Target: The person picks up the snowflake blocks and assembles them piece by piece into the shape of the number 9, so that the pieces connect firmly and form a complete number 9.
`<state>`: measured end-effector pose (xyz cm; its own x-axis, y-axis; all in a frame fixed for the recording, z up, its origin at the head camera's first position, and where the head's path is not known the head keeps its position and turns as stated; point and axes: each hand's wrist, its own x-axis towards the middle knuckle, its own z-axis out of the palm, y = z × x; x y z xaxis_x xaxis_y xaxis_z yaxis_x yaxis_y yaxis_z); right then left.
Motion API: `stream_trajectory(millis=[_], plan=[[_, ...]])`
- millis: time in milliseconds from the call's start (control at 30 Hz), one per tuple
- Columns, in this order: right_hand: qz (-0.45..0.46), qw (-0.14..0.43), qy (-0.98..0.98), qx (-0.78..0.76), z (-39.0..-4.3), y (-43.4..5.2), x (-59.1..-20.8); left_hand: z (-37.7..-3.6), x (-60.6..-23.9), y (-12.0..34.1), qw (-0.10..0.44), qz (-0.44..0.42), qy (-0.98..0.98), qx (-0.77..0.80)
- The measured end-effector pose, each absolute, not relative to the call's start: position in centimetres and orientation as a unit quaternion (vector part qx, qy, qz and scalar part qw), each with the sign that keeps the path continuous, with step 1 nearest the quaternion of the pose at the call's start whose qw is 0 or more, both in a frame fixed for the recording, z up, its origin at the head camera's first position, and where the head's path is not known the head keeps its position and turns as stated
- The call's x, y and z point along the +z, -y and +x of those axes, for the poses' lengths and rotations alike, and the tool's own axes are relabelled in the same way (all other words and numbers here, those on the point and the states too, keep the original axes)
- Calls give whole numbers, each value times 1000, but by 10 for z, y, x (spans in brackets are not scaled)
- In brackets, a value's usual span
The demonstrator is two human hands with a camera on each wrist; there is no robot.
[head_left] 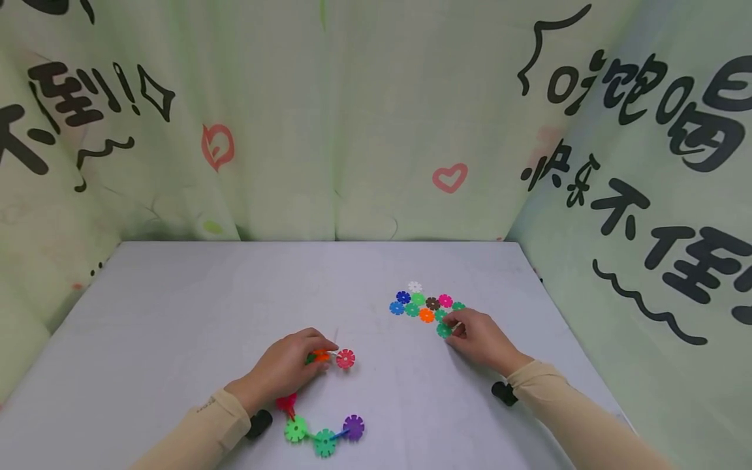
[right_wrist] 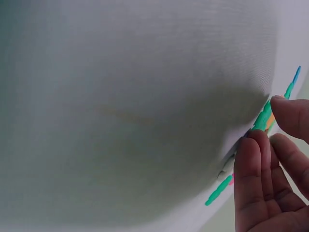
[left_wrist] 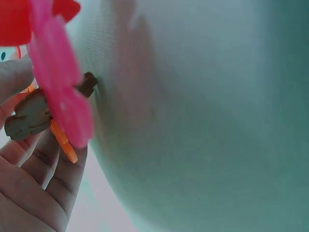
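Observation:
My left hand (head_left: pixel 290 362) grips a chain of slotted plastic snowflake discs over the near middle of the table. An orange disc (head_left: pixel 321 356) shows at its fingertips, with a pinkish-red disc (head_left: pixel 345 358) beyond them. Below the hand hang or lie a red disc (head_left: pixel 287 403), a light green disc (head_left: pixel 296 429), a teal disc (head_left: pixel 325 443) and a purple disc (head_left: pixel 354 427). In the left wrist view, a pink disc (left_wrist: pixel 60 82) stands before a brownish disc (left_wrist: pixel 30 115). My right hand (head_left: pixel 478 336) pinches a green disc (head_left: pixel 444 330) between thumb and fingers at the tabletop.
Loose discs lie clustered left of my right hand, among them a white disc (head_left: pixel 414 286), a dark blue disc (head_left: pixel 403 297), an orange disc (head_left: pixel 426 315) and a brown disc (head_left: pixel 433 303). A printed curtain (head_left: pixel 376 130) encloses the white table (head_left: pixel 176 313) at the back and sides.

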<state>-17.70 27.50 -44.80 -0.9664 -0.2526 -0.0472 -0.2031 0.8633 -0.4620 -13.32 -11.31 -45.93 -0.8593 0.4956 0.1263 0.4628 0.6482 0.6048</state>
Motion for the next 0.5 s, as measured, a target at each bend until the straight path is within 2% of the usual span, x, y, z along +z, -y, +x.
stream_trajectory(millis=[500], plan=[[-118,67,-961,-242,-185,-271,-448,-135,-461,112,18,264,-910,320]])
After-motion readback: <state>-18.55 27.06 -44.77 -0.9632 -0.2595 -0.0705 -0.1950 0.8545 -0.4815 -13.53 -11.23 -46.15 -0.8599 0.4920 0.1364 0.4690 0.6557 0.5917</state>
